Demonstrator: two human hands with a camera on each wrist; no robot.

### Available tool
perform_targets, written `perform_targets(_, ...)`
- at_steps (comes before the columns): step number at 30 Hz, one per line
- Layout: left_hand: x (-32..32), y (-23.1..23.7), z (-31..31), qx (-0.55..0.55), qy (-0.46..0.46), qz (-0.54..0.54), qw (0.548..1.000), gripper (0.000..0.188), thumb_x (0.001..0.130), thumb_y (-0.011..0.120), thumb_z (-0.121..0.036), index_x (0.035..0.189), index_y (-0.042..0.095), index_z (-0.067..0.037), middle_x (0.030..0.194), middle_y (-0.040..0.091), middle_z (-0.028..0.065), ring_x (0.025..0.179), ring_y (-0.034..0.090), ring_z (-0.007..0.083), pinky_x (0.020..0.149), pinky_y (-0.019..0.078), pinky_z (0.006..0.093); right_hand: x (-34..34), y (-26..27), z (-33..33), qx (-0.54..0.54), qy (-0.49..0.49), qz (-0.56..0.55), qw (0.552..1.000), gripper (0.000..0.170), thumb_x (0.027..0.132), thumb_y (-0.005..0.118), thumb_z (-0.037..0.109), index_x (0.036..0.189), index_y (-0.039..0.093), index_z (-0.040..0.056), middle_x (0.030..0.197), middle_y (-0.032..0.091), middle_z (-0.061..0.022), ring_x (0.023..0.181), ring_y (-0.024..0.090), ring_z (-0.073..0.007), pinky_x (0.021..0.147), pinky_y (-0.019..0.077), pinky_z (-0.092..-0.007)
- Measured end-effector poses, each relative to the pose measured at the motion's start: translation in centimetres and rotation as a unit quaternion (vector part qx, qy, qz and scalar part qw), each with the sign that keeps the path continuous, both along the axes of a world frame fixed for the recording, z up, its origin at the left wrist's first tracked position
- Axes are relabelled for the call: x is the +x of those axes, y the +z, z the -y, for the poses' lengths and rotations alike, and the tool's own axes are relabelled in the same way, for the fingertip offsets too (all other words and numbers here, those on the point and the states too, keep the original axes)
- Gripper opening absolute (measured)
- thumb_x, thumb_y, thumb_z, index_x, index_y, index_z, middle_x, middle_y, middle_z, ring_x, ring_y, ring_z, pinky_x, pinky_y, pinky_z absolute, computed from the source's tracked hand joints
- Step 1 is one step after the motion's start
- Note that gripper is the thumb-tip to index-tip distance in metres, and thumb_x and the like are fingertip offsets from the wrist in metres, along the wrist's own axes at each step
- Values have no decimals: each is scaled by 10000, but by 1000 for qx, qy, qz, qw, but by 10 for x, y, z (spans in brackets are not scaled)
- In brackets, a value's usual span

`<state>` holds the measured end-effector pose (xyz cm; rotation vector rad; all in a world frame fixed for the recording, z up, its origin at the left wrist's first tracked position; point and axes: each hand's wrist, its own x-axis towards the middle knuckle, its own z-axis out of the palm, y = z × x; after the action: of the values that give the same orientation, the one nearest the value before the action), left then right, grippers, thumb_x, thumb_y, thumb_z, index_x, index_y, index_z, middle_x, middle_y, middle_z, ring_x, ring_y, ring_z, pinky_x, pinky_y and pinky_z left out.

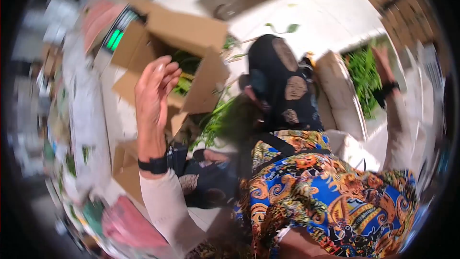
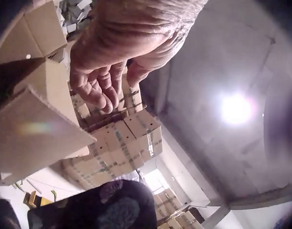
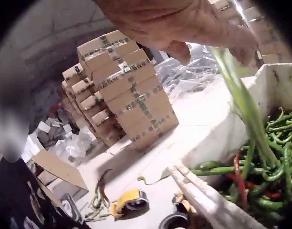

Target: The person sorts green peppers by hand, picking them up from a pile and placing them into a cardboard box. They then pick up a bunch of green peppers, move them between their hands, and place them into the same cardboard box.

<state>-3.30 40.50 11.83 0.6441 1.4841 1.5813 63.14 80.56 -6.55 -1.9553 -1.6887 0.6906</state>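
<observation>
My left hand (image 1: pixel 155 86) is raised over an open cardboard box (image 1: pixel 206 84) with green peppers (image 1: pixel 184 67) inside. In the left wrist view its fingers (image 2: pixel 100 90) hang loosely curled with nothing between them. Over at the right, my right hand (image 1: pixel 382 62) reaches above a white foam box (image 3: pixel 215 143) of green chili peppers (image 3: pixel 279 157), a few red ones (image 3: pixel 239 176) among them. A blurred green streak of peppers (image 3: pixel 246 105) runs from beneath the right fingers down to the pile; I cannot tell whether the hand grips it.
Taped cardboard boxes (image 3: pixel 136 95) stand stacked on the floor beyond. A yellow tape dispenser (image 3: pixel 130 202) and loose peppers (image 3: pixel 100 198) lie near the foam box. More green peppers (image 1: pixel 213 124) are beside the cardboard box. Dark patterned trousers (image 1: pixel 282 81) cover the person's legs between the two boxes.
</observation>
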Motion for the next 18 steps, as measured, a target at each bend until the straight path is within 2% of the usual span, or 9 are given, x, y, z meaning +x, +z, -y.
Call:
perform_targets(1,-7,3,6,3,14,-7,1000,321,946,560,-208,1170,544,21,1004,640,115,908,627,176,799,496,270,-8,15,33,-6,37,-5,999,500,810,700,317,1168,559,-4,1010,599,-79,921,563,-167,792,443,-284)
perform_targets(3,-23,10,21,1,22,-10,1000,311,939,567,-191,1163,550,23,985,645,103,888,631,166,779,499,255,-72,63,55,-36,154,-131,979,522,863,640,329,1258,520,9,1130,600,-85,1008,559,-170,854,432,-292)
perform_targets(4,-30,16,34,2,38,-17,999,311,939,567,-191,1163,550,23,985,645,103,888,631,166,779,499,255,-185,107,53,-43,205,-195,958,534,890,610,335,1303,500,16,1190,601,-88,1052,557,-171,886,426,-297)
perform_targets(5,-36,19,44,-3,43,-28,999,309,938,568,-190,1159,552,24,979,646,101,886,630,164,774,499,250,-249,148,77,-23,307,-189,933,510,905,593,340,1285,513,11,1177,605,-87,1038,562,-166,884,429,-293)
perform_targets(7,-53,22,66,-21,55,-44,997,310,936,567,-185,1155,553,34,967,643,97,871,627,159,772,505,244,-358,202,113,-5,473,-162,866,467,929,562,340,1256,533,7,1155,610,-84,1015,568,-153,886,433,-285)
perform_targets(11,-73,47,126,-81,139,-76,984,332,936,562,-190,1170,539,44,961,631,90,869,614,150,792,509,263,-533,244,155,-57,719,-73,689,389,933,526,285,1207,560,11,1093,626,-89,968,588,-148,839,473,-284)
perform_targets(14,-80,28,183,-143,217,-56,964,332,938,550,-209,1169,543,29,978,625,78,890,600,146,801,493,255,-641,213,184,-80,816,46,571,362,886,561,234,1177,573,20,977,646,-105,837,626,-174,706,523,-304)
perform_targets(16,-79,1,223,-108,226,-12,968,330,938,545,-215,1169,544,21,986,621,71,899,593,140,808,479,246,-692,189,211,-174,811,117,546,379,839,620,235,1144,579,14,885,649,-103,759,632,-185,636,533,-327)
perform_targets(18,-74,-23,256,-71,238,32,968,328,939,540,-221,1169,545,13,994,617,65,908,585,135,815,465,237,-725,144,218,-183,807,176,533,386,811,652,249,1101,590,3,838,648,-98,742,632,-186,616,531,-331)
